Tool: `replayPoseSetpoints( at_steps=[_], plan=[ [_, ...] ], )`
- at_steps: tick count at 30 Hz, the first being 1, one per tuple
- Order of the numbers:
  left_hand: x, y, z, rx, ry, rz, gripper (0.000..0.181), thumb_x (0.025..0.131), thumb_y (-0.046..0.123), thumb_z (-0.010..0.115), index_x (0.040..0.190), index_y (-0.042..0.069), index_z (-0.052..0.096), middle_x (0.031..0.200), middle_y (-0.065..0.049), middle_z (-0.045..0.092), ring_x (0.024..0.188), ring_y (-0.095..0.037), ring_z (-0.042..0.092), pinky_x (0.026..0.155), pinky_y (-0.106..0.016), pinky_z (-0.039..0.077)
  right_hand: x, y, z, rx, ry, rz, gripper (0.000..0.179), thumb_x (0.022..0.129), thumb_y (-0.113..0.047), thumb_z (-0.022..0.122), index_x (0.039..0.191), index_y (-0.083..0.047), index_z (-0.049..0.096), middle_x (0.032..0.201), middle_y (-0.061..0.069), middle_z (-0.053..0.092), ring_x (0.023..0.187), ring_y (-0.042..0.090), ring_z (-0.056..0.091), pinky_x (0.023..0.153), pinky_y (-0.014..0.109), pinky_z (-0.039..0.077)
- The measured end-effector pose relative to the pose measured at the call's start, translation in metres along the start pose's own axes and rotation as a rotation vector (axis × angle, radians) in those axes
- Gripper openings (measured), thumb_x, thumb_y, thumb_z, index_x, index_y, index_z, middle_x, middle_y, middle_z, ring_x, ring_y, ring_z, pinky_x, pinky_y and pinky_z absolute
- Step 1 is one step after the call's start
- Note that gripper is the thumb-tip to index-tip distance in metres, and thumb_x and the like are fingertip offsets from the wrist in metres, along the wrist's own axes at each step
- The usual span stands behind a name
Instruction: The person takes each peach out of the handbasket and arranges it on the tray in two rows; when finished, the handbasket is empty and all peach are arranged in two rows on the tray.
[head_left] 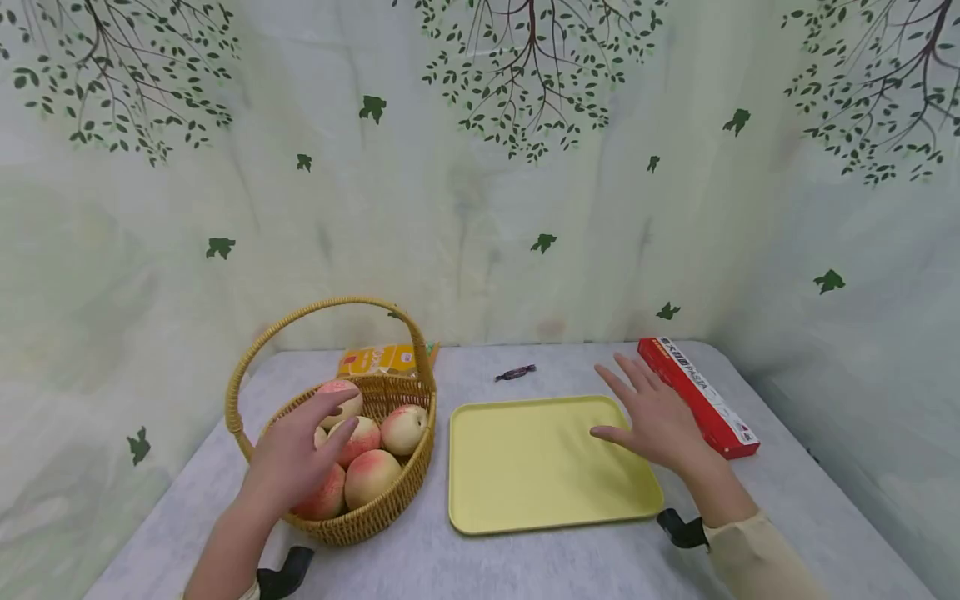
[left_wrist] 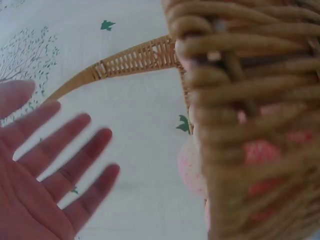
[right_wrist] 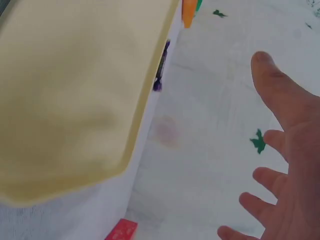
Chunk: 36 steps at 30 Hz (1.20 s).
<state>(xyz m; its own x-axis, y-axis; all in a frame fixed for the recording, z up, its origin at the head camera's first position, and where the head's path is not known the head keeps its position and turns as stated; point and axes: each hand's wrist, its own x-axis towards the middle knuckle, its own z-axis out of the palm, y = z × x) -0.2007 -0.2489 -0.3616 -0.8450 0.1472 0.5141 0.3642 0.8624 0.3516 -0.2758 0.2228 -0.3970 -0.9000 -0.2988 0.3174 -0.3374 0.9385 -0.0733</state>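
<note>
In the head view a wicker basket (head_left: 375,521) with a tall arched handle holds several peaches (head_left: 372,477). My left hand (head_left: 291,454) hovers over the basket's left side, its fingers spread and holding nothing. Some of the peaches are partly hidden behind it. A yellow tray (head_left: 540,467) lies to the right of the basket with nothing on it. Over the tray's right edge is my right hand (head_left: 660,417), fingers spread and gripping nothing. In the left wrist view the left palm (left_wrist: 30,190) appears beside the basket's weave (left_wrist: 250,140).
A red long box (head_left: 697,396) lies right of the tray, behind my right hand. A wrapped candy (head_left: 515,372) sits beyond the tray. An orange-yellow packet (head_left: 382,359) stands behind the basket. A leaf-patterned curtain (head_left: 480,208) surrounds the table's far side.
</note>
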Motion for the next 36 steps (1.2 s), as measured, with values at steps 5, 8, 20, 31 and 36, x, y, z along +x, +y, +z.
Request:
replayPoseSetpoints(
  at_steps=[5, 8, 20, 31, 36],
  plan=[
    [-0.012, -0.005, -0.010, -0.169, 0.228, 0.115, 0.030, 0.090, 0.002, 0.069, 0.117, 0.015, 0.071, 0.107, -0.002, 0.074, 0.089, 0.006, 0.065, 0.075, -0.014, 0.053, 0.006, -0.011, -0.004, 0.085, 0.006, 0.000, 0.090, 0.079, -0.047, 0.080, 0.154, -0.025, 0.036, 0.162, 0.014, 0.031, 0.143, 0.041, 0.037, 0.103, 0.064, 0.042],
    [-0.019, -0.010, -0.017, -0.280, 0.396, 0.215, 0.028, 0.085, -0.010, 0.064, 0.107, 0.005, 0.074, 0.096, -0.001, 0.075, 0.082, 0.010, 0.062, 0.071, -0.005, 0.048, 0.009, -0.020, -0.005, 0.119, 0.022, -0.021, 0.083, 0.080, -0.041, 0.080, 0.152, -0.023, 0.041, 0.159, 0.014, 0.036, 0.138, 0.041, 0.045, 0.102, 0.063, 0.045],
    [-0.025, -0.031, -0.038, -0.858, 1.058, 0.194, 0.028, 0.085, -0.011, 0.038, 0.076, -0.028, 0.058, 0.066, -0.005, 0.072, 0.048, -0.007, 0.059, 0.048, -0.014, 0.041, 0.025, -0.060, -0.001, 0.338, 0.032, -0.099, 0.071, 0.086, -0.033, 0.077, 0.149, -0.021, 0.045, 0.151, 0.010, 0.047, 0.136, 0.034, 0.049, 0.102, 0.056, 0.047],
    [-0.019, -0.095, -0.019, -0.901, 0.897, -0.356, 0.025, 0.099, 0.005, 0.048, 0.105, -0.009, 0.067, 0.087, 0.001, 0.073, 0.072, -0.010, 0.064, 0.074, -0.015, 0.051, 0.042, -0.099, 0.005, 0.667, -0.055, -0.216, 0.064, 0.091, -0.028, 0.073, 0.148, -0.025, 0.045, 0.149, 0.001, 0.049, 0.135, 0.025, 0.050, 0.104, 0.051, 0.047],
    [-0.010, -0.110, -0.008, -0.887, 0.567, -0.549, 0.028, 0.103, 0.019, 0.049, 0.115, 0.001, 0.068, 0.102, 0.011, 0.071, 0.100, -0.006, 0.061, 0.087, -0.013, 0.043, 0.050, -0.114, 0.008, 0.702, -0.102, -0.249, 0.064, 0.092, -0.029, 0.072, 0.149, -0.022, 0.043, 0.152, -0.001, 0.047, 0.137, 0.028, 0.048, 0.103, 0.051, 0.047]
  ],
)
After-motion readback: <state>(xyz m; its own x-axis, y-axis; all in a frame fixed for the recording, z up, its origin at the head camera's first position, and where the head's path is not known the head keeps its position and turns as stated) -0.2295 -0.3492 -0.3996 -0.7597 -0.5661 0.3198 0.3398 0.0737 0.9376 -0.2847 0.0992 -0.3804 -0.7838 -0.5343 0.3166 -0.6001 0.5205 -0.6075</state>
